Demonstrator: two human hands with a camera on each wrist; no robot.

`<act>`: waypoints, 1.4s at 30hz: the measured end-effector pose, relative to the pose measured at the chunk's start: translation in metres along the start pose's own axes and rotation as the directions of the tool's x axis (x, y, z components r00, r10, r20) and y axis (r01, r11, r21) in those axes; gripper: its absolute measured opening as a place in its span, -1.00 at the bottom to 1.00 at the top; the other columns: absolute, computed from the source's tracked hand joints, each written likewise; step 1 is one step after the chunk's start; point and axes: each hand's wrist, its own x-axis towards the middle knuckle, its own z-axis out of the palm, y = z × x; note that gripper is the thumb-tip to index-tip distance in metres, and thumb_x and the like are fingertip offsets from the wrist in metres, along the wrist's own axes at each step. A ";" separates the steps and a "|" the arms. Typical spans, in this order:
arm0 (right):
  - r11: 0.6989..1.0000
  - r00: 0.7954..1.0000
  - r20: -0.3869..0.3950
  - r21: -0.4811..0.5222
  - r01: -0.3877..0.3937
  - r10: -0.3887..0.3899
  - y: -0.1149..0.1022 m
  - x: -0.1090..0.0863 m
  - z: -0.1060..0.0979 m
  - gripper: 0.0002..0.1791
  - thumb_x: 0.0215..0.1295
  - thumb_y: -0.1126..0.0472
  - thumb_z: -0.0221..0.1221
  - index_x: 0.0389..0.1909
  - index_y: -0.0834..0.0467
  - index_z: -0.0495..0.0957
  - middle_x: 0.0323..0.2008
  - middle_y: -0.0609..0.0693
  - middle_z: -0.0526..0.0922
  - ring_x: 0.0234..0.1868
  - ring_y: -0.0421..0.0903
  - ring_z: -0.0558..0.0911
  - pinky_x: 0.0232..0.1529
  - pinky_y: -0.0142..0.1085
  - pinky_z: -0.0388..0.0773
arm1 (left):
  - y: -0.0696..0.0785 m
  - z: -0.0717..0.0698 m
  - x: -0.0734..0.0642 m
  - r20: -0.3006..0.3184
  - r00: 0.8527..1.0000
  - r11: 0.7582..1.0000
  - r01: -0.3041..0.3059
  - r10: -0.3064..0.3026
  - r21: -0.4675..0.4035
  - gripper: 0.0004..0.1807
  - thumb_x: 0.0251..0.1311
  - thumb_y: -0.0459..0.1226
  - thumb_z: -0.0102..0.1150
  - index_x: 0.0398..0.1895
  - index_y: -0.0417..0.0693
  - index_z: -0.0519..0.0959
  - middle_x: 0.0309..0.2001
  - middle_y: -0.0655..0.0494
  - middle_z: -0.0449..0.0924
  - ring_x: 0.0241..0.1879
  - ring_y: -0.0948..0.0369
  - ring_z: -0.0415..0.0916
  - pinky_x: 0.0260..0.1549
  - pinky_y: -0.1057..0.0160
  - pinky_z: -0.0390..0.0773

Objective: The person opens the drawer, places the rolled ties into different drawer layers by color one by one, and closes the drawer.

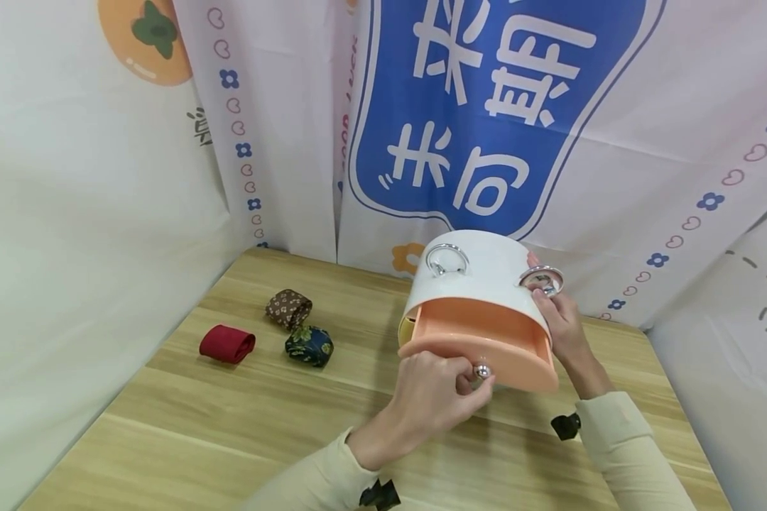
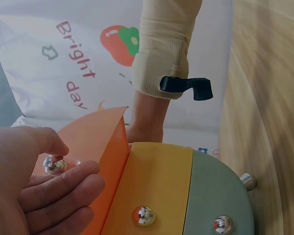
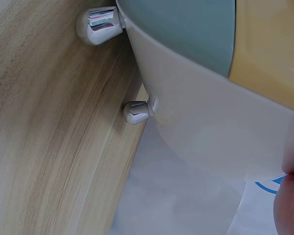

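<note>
A white rounded drawer box (image 1: 486, 255) with two silver ring ears (image 1: 545, 281) stands at the back right of the table. Its peach top drawer (image 1: 524, 372) is pulled out, and nothing shows inside. My left hand (image 1: 425, 390) pinches the silver knob (image 1: 482, 371) on that drawer's front. At the box's right side, my right hand (image 1: 565, 326) grips the white shell beside the ring ear; some of its fingers are hidden. Below the peach drawer, the yellow drawer (image 2: 161, 183) and the green drawer (image 2: 218, 181) are closed in the left wrist view.
Three rolled neckties lie on the wooden table (image 1: 185, 411) to the left: a red one (image 1: 226, 344), a brown patterned one (image 1: 288, 309) and a navy floral one (image 1: 309, 345). A printed curtain (image 1: 294, 142) hangs behind the box. Short silver feet (image 3: 137, 112) carry the box.
</note>
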 end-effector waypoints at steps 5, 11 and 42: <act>1.000 1.000 -0.003 0.004 -0.016 0.016 0.001 -0.001 0.000 -0.60 0.44 0.43 -0.19 0.20 0.44 0.40 0.44 0.27 0.16 0.50 0.09 0.13 0.47 -0.44 0.03 | 0.003 -0.004 -0.004 0.018 1.000 1.000 -0.003 0.003 -0.010 -0.62 0.06 0.05 0.27 -0.84 0.29 0.46 -0.78 0.53 0.48 -0.73 0.58 0.33 -0.71 0.63 0.09; 1.000 1.000 0.001 -0.002 0.005 -0.005 0.015 -0.001 -0.004 -0.58 0.44 0.42 -0.19 0.24 0.43 0.37 0.44 0.26 0.16 0.50 0.00 0.16 0.45 -0.50 0.06 | 0.005 -0.007 -0.008 0.000 1.000 0.999 -0.007 0.007 -0.032 -0.62 0.01 0.03 0.31 -0.84 0.23 0.47 -0.77 0.48 0.50 -0.73 0.58 0.32 -0.68 0.66 0.09; 0.997 0.996 -0.049 0.023 -0.069 0.070 0.016 -0.006 -0.004 -0.69 0.47 0.28 -0.12 0.00 0.19 0.58 0.33 -0.04 0.46 0.28 -0.30 0.47 0.21 -0.56 0.39 | -0.026 -0.019 -0.044 0.208 0.975 0.995 0.095 -0.085 -0.040 -0.78 0.07 0.03 0.28 -0.61 0.21 0.62 -0.62 0.44 0.64 -0.64 0.59 0.42 -0.62 0.65 0.28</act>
